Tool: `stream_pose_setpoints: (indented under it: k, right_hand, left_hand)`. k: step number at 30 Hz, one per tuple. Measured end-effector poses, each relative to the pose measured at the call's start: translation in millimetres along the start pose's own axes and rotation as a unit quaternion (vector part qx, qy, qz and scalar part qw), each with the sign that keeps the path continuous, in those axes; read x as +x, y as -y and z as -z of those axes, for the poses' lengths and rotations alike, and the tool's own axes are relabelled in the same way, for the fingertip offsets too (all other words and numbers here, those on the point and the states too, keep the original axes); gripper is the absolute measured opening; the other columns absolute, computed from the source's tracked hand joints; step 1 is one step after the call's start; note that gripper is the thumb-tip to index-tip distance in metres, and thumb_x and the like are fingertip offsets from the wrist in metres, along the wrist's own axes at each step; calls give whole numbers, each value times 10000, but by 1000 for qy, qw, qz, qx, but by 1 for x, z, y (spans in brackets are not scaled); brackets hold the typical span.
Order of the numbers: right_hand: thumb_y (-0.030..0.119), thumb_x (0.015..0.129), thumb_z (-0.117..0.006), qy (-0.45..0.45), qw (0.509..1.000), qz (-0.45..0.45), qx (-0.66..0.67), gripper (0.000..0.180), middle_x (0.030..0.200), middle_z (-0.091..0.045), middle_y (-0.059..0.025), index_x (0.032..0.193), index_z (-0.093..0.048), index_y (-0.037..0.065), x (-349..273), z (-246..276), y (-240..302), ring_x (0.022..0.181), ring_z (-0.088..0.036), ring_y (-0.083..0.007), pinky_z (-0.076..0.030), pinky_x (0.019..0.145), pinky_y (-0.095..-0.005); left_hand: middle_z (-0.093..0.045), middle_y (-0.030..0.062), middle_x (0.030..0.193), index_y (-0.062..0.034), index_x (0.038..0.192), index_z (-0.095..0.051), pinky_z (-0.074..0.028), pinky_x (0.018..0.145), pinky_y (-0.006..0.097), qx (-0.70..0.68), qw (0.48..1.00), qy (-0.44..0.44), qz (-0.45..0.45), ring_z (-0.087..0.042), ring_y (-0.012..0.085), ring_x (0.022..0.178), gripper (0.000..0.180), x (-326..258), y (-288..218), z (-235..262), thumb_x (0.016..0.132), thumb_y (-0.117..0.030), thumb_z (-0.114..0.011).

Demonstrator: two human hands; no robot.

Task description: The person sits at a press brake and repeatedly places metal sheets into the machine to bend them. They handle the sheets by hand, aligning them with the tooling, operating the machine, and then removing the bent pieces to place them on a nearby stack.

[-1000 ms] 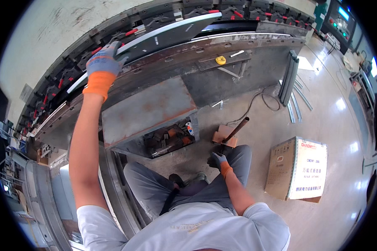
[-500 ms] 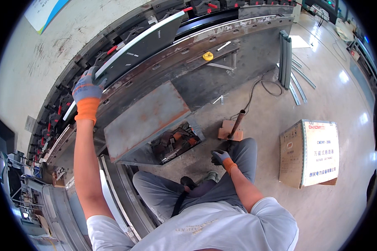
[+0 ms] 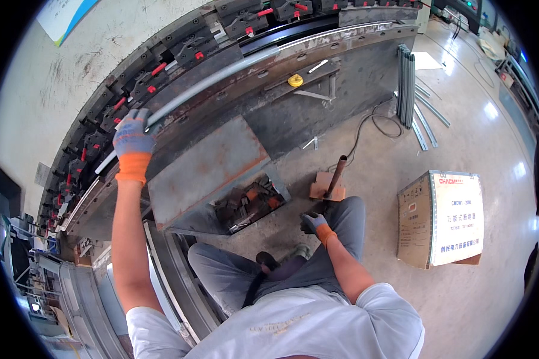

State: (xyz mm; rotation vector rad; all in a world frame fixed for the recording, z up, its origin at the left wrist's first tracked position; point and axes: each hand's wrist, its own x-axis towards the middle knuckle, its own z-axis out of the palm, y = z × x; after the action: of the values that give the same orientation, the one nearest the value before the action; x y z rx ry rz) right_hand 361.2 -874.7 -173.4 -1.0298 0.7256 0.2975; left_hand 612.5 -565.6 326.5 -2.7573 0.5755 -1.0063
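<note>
My left hand (image 3: 133, 139), in a grey and orange glove, is raised and gripping a long pale metal strip (image 3: 233, 72) that lies along the curved steel jig (image 3: 317, 57). Red-handled clamps (image 3: 157, 69) line the jig just above the strip. My right hand (image 3: 315, 224), gloved the same way, rests low by my knee, closed around the lower end of a rusty brown pipe-like handle (image 3: 336, 175) that stands over a small wooden block (image 3: 326, 190) on the floor.
A rusty steel plate (image 3: 206, 164) leans over a tray of small metal parts (image 3: 248, 203). A cardboard box (image 3: 442, 216) stands on the floor at right. Grey metal profiles (image 3: 406, 75) lean on the jig, with a cable (image 3: 371, 128) and a yellow tape measure (image 3: 294, 79) nearby.
My left hand has slid leftward and lower along the strip. The strip now lies down against the jig. My right hand stays on the brown handle.
</note>
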Motion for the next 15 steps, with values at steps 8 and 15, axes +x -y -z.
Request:
stream_pose_setpoints:
  k: [8,15]
  right_hand:
    - [266,932,-681,53,998,17,-5,304,854,-697,-102,1183,-672,95,-13,-22,2,625,-675,-243,-533,540,-359]
    - [249,973,-546,308,940,136,-57,221,917,-627,-95,1094,-614,78,67,31,-49,754,-605,-280,-520,646,-438]
  left_hand:
    - [-639,121,1195,-121,1174,-665,-499,944,439,16,993,-111,-39,-609,337,1098,475,-73,42,6,738,-260,-794]
    - [-644,136,1189,-209,1216,-648,-517,915,460,-5,985,-136,106,-610,347,1116,507,-133,96,105,760,-394,-772]
